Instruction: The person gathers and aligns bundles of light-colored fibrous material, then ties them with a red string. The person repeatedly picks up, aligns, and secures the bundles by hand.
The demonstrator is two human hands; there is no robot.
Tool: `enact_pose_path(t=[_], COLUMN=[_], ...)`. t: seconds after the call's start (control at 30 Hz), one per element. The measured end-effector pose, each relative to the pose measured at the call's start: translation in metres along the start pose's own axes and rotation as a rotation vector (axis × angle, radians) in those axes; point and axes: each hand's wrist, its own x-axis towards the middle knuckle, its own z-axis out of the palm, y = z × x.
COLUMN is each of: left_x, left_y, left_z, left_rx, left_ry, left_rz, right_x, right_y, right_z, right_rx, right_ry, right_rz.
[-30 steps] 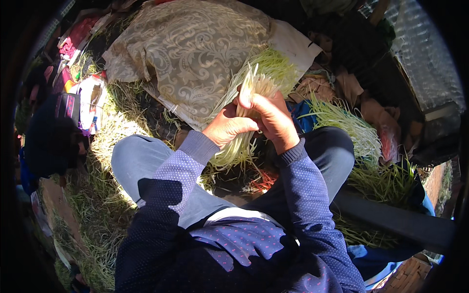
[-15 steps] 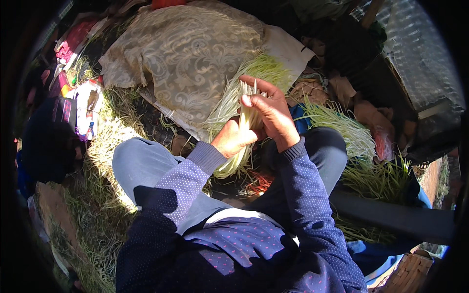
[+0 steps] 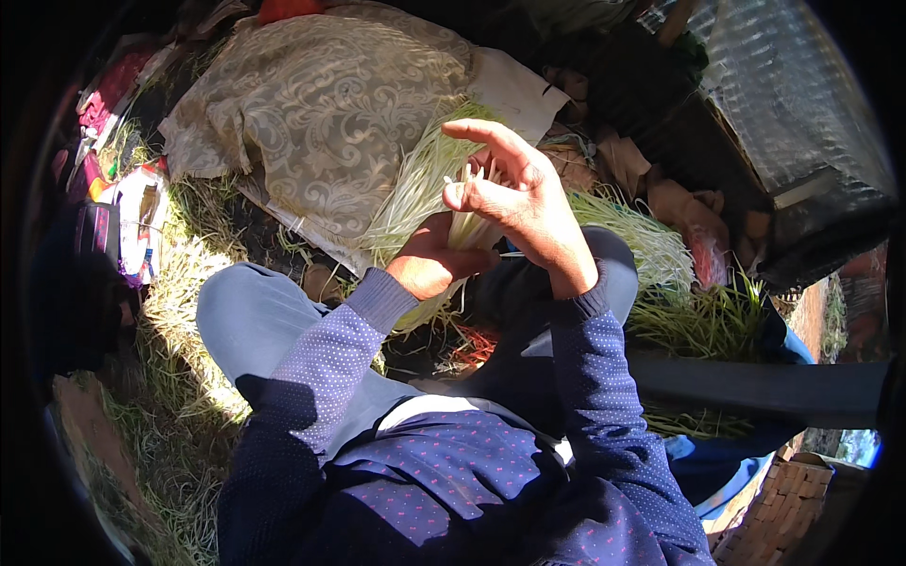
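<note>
My left hand [image 3: 429,261] is closed round a bunch of long, pale, chive-like stalks [image 3: 469,229], held upright above my lap. Its white cut ends stick up between the thumb and curled fingers of my right hand [image 3: 528,203]. The right index finger is raised and bent away from the ends, and the other fingers are partly hidden behind them. Below my left hand, the lower part of the bunch hangs down in shade. Just beyond my hands, a heap of similar yellow-green stalks [image 3: 415,179] lies against a patterned cloth [image 3: 321,113].
Right of my knee lie more pale stalks [image 3: 637,241] and greener ones [image 3: 703,321]. Red strips [image 3: 472,347] lie between my legs. Loose trimmings [image 3: 179,377] cover the ground at left. A dark bar [image 3: 755,389] crosses at right, near a woven basket [image 3: 779,509].
My right index finger has lifted and spread from the stalk ends, which it gripped before. The left hand keeps its hold. The whole view has shifted slightly.
</note>
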Motion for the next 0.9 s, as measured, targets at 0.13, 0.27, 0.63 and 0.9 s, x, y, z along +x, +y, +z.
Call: enact_pose_path(t=[0.13, 0.27, 0.63, 0.9], left_x=[0.019, 0.012, 0.025, 0.033], left_y=[-0.012, -0.009, 0.012, 0.014], left_z=[0.007, 0.008, 0.010, 0.006], left_rx=[-0.089, -0.006, 0.094, 0.162], left_ry=[-0.094, -0.051, -0.076, -0.153], left_rz=[0.077, 0.106, 0.020, 0.023], right_x=[0.001, 0.005, 0.027, 0.041], right_y=[-0.004, -0.001, -0.042, -0.062], right_z=[0.008, 0.010, -0.019, -0.026], right_rx=[-0.252, -0.446, -0.938, -0.825], right_ry=[0.107, 0.114, -0.152, -0.225], right_rz=[-0.025, -0.012, -0.399, -0.199])
